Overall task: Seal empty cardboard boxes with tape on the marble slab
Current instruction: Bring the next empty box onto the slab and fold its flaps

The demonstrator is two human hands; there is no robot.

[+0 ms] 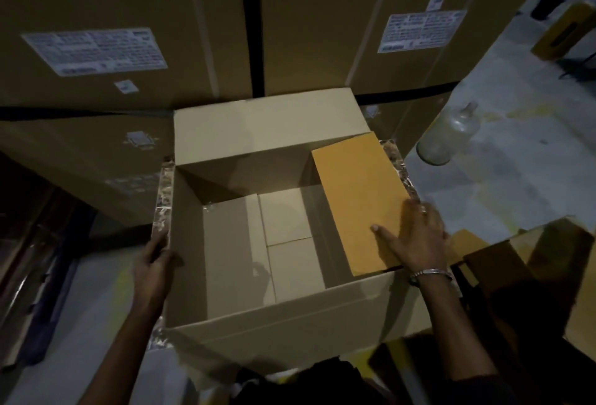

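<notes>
Cardboard box (pixel 283 317): pale brown, open-topped, centre of view on the grey marble tabletop (pixel 503 185); empty, with only the folded bottom flaps visible inside.
Far flap (pixel 267 127): standing upright, leaning toward the stacked cartons behind.
Right flap (pixel 358 198): brighter orange-brown, folded inward and lying tilted over the right part of the opening.
Left flap: turned outward, edged with a strip of shiny clear tape (pixel 164 198).
Right hand (pixel 416 236): laid flat on the right flap near its front corner, fingers straight and spread, thumb pointing toward the box centre; grip not closed on anything.
Bracelet (pixel 430 273): metal, on the right wrist.
Left hand (pixel 153 262): at the box's left wall, fingers curled over the taped edge of the left flap, pinching it.
Stacked cartons (pixel 122 17): large, dark brown, filling the background, each with a white printed label (pixel 96 51); text too blurred to read.
Glass bottle (pixel 446 136): clear, right of the box on the tabletop, apart from it.
Flattened cardboard (pixel 522 262): dark pieces at lower right, just beside the right forearm.
Lighting: dim, much of the lower edge in shadow.
</notes>
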